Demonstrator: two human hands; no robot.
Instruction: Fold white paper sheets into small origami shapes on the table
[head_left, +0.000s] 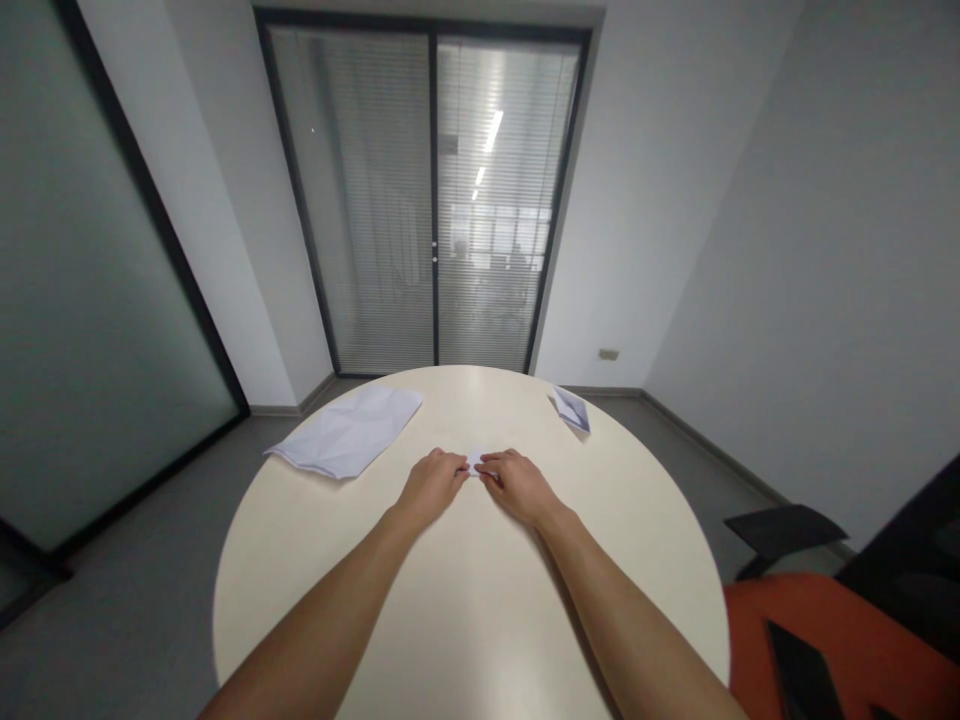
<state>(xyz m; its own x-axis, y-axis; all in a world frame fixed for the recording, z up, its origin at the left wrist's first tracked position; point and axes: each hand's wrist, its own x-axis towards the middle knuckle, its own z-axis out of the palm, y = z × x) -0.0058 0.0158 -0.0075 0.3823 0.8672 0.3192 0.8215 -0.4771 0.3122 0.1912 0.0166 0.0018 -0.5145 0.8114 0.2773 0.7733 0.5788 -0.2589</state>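
A small piece of folded white paper [474, 461] lies between my two hands near the middle of the round table. My left hand [437, 478] grips its left side, fingers bent and pressed together. On the other side, my right hand [516, 480] closes over the right part with curled fingers. Most of the paper is hidden under the fingers, so its exact shape does not show. Both hands rest at the tabletop, close to each other.
The round cream table [465, 600] carries creased white sheets [352, 430] at the far left and a folded paper piece [573, 410] at the far right. An orange chair [840, 640] with black armrests stands at the right. A glass door [435, 200] is beyond.
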